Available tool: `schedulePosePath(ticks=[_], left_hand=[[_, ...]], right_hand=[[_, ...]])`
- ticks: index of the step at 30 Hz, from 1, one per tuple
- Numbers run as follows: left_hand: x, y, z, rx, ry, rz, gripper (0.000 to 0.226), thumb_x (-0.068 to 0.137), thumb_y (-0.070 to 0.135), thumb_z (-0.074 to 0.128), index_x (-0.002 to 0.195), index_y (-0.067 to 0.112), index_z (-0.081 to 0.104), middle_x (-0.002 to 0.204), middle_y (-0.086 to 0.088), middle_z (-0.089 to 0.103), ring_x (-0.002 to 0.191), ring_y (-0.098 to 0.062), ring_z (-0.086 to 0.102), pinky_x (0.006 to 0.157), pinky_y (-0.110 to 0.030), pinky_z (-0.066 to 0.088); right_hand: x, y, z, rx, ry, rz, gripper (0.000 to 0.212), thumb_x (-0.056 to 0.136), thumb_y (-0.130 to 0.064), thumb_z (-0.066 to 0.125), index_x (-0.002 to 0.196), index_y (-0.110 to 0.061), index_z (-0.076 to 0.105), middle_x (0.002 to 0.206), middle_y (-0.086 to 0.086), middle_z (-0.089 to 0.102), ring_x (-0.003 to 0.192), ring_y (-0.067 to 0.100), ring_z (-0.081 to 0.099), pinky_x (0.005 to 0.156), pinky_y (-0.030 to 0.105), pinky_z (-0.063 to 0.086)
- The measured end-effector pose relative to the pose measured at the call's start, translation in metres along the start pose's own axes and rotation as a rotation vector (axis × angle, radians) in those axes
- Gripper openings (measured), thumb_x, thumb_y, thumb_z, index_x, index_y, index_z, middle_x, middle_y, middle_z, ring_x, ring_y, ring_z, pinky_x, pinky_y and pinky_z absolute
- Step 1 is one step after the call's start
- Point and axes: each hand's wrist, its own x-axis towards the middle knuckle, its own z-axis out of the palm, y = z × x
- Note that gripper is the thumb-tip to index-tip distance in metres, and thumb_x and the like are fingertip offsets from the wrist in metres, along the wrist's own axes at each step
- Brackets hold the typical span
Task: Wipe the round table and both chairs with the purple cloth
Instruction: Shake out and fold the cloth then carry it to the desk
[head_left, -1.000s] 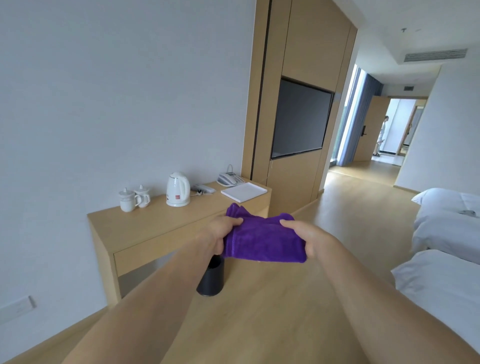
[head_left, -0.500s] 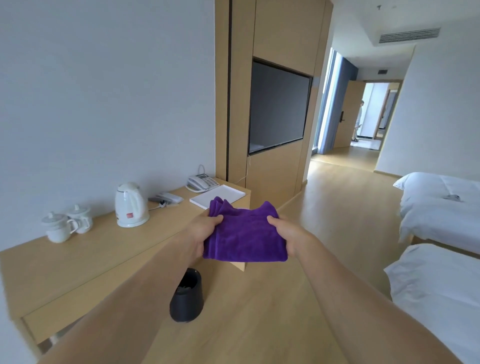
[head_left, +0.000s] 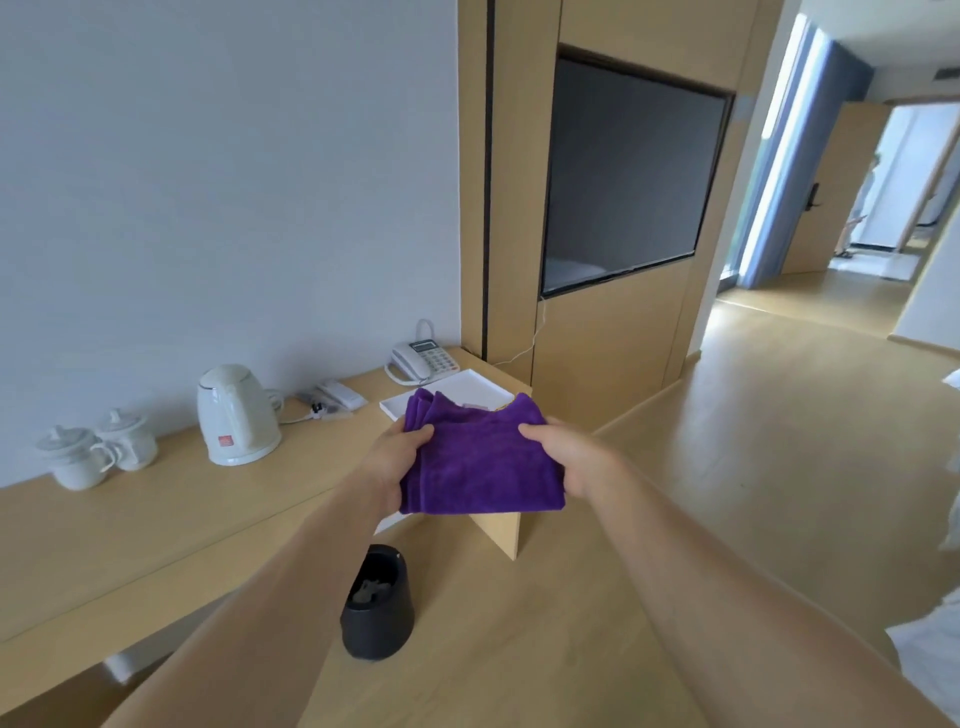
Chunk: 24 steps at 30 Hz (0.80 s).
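Purple microfibre, folded into several layers, made up the cloth (head_left: 480, 462), which was held in mid-air in front of the person, above the near end of the desk (head_left: 156, 525). The left hand (head_left: 397, 457) gripped the cloth's left edge, thumb on top and fingers (head_left: 402, 501) curled beneath the stacked folds. The right hand (head_left: 566, 457) pinched the right edge in the same way, thumb lying across the upper face. Both hands were clenched on the cloth; neither was released. The cloth touched nothing but the 2 hands.

Judged step: preparation and carry. The cloth was folded to a pad for wiping, but no wiping had begun. Neither the round table nor either of the 2 chairs appeared in the view, so all 3 surfaces were judged still outstanding. The next move called for locating the table, walking to it, shifting the pad to 1 hand and pressing it flat on the top.

A black bin (head_left: 376, 605) stood on the floor below the hands. On the desk stood 2 lidded cups (head_left: 96, 452), a white kettle (head_left: 236, 415), a white tray (head_left: 452, 395) and a telephone (head_left: 421, 358). Beyond these, a dark screen (head_left: 628, 176) sat in a wooden wall panel, and a corridor opened at far right.
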Motion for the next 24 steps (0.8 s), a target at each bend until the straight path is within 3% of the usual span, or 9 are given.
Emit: schedulePosePath(ticks=[4, 11, 16, 21, 24], left_hand=[[0.053, 0.008, 0.012, -0.017, 0.049, 0.004, 0.032, 0.1, 0.015, 0.056, 0.128, 0.031, 0.06, 0.106, -0.011, 0.074, 0.088, -0.031, 0.072, 0.068, -0.044, 0.06], [0.17, -0.001, 0.045, -0.099, 0.085, -0.034, 0.033, 0.099, 0.014, 0.058, 0.126, 0.033, 0.061, 0.105, -0.012, 0.074, 0.084, -0.03, 0.074, 0.064, -0.042, 0.06], [0.256, -0.004, 0.072, -0.124, 0.079, -0.062, 0.036, 0.097, 0.015, 0.061, 0.127, 0.035, 0.06, 0.11, -0.013, 0.073, 0.095, -0.034, 0.072, 0.072, -0.047, 0.061], [0.317, -0.007, 0.077, -0.153, 0.18, -0.111, 0.031, 0.097, 0.014, 0.061, 0.121, 0.033, 0.063, 0.102, -0.011, 0.076, 0.088, -0.033, 0.075, 0.069, -0.047, 0.061], [0.352, -0.011, 0.064, -0.197, 0.257, -0.102, 0.027, 0.097, 0.014, 0.061, 0.117, 0.032, 0.064, 0.093, -0.009, 0.078, 0.079, -0.03, 0.076, 0.062, -0.043, 0.06]], right_hand=[[0.059, -0.018, -0.012, -0.022, -0.076, 0.009, 0.019, 0.089, -0.019, 0.068, 0.107, -0.023, 0.064, 0.1, 0.005, 0.076, 0.088, 0.025, 0.074, 0.066, 0.033, 0.059], [0.175, -0.049, -0.04, -0.107, -0.088, 0.025, 0.034, 0.084, -0.013, 0.071, 0.116, -0.017, 0.061, 0.109, 0.01, 0.072, 0.096, 0.029, 0.071, 0.088, 0.045, 0.058], [0.26, -0.068, -0.063, -0.136, -0.08, 0.043, 0.023, 0.089, -0.015, 0.066, 0.11, -0.023, 0.06, 0.108, 0.007, 0.071, 0.095, 0.027, 0.07, 0.083, 0.043, 0.059], [0.332, -0.079, -0.062, -0.11, -0.144, 0.065, 0.021, 0.093, -0.01, 0.059, 0.097, -0.031, 0.061, 0.105, 0.004, 0.072, 0.095, 0.026, 0.071, 0.089, 0.047, 0.057], [0.381, -0.083, -0.047, -0.122, -0.225, 0.069, 0.022, 0.094, -0.011, 0.059, 0.103, -0.031, 0.061, 0.108, 0.005, 0.073, 0.096, 0.027, 0.072, 0.089, 0.049, 0.058]])
